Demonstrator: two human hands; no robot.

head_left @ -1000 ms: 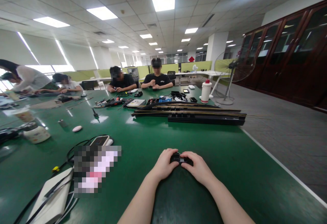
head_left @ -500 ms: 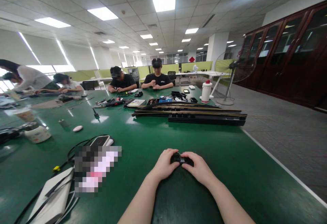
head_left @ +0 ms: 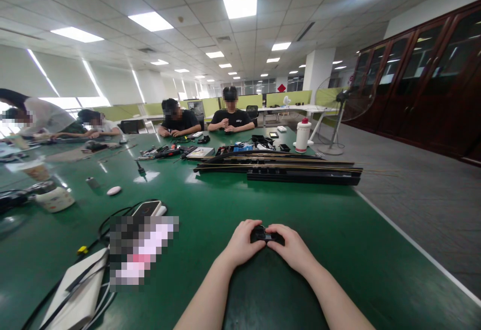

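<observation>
You're steadying the black part (head_left: 267, 236) with both hands, left hand (head_left: 242, 242) and right hand (head_left: 291, 244) each with a closed grip on one end; it sits at the near side of the counter (head_left: 188, 270), though whether it touches is unclear; shifting it would call for both hands moving together; against half a second ago, hands and part look practically unchanged.

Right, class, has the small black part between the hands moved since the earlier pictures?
No, the small black part shows no visible shift against the long black bar lying beyond it on the table.
</observation>
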